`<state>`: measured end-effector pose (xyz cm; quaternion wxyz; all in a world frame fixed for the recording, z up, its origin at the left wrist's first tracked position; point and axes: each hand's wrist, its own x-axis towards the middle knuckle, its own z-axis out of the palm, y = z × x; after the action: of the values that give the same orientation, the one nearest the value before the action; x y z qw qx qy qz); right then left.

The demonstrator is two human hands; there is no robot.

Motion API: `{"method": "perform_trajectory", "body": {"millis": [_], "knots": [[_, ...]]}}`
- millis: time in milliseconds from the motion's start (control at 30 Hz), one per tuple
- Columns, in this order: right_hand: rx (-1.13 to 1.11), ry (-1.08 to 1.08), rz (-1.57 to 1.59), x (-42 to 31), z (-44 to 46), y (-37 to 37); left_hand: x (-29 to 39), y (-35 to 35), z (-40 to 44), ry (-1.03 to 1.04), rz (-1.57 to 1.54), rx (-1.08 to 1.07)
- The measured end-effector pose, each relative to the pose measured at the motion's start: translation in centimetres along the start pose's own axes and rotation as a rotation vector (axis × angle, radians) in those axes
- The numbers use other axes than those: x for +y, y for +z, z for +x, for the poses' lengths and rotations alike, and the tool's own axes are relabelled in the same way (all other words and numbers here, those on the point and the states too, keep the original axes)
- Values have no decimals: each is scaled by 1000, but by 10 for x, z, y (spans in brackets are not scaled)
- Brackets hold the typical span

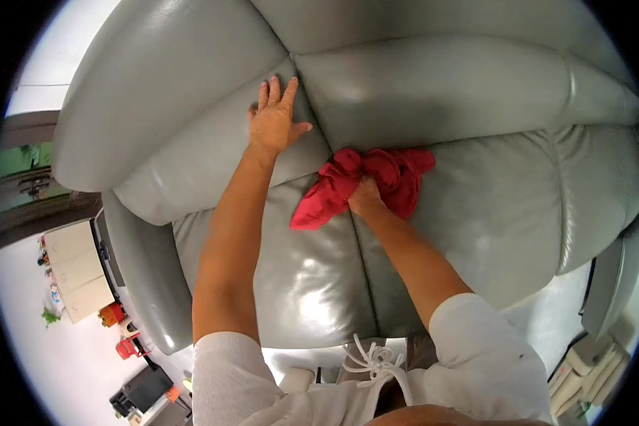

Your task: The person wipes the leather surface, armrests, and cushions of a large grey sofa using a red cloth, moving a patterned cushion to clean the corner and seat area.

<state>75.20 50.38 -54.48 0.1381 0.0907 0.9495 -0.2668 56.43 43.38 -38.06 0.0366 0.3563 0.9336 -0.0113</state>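
a: closest to the camera is your white shirt [468, 369], with its tied drawstring [373, 361] hanging toward the front edge of the gray leather sofa [461, 213]. where are your hands?

b: your left hand [270, 129] is up on the backrest [199, 145], just left of its middle seam. its fingers are open and spread, palm toward the leather, holding nothing.

a: and your right hand [364, 197]?

b: it's sunk into the crimson cloth [401, 177]. those fingers look closed, gripping a bunch of fabric, though the folds hide the fingertips.

a: where exactly does the cloth lie?

b: on the sofa's seat, along the rear edge where it meets the backrest. it straddles the middle seam, one crumpled end trailing left toward your left forearm, the rest bundled to the right. the left armrest [149, 273] is well apart from it.

a: can you be told how far along things are?

b: only partly. the cloth is down on the seat and in your grip, bunched up rather than spread flat or folded. what is finished and what is left, this view can't settle.
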Motion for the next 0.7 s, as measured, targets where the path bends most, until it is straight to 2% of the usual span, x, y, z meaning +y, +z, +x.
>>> {"method": "perform_trajectory", "body": {"millis": [100,200,267,300,333,367,400,433,500,533,600,633,700], "knots": [[30,-108,-108,21,-4,-10,30,-9,12,-141,251,-298],[-282,42,-253,72,-11,-43,30,3,15,-161,287,-296],[-20,65,-98,142,-34,-57,29,2,17,-163,272,-313],[181,-31,-71,168,-51,-84,28,1,17,-165,265,-321],[12,163,-249,190,-67,-118,29,1,16,-168,271,-321],[-53,282,-355,210,-78,-150,29,1,17,-168,277,-319],[259,231,-386,278,-90,-133,30,1,17,-167,281,-315],[-65,509,-618,288,-99,-169,31,0,17,-171,283,-324],[-36,859,-620,370,-127,-194,32,0,19,-177,287,-337],[139,1032,-528,399,-136,-203,31,0,19,-178,297,-334],[237,853,-322,399,-146,-255,32,1,19,-179,307,-341],[307,684,-249,384,-146,-277,32,4,18,-178,309,-340],[446,337,-95,316,-125,-305,28,7,20,-178,323,-325]]}}
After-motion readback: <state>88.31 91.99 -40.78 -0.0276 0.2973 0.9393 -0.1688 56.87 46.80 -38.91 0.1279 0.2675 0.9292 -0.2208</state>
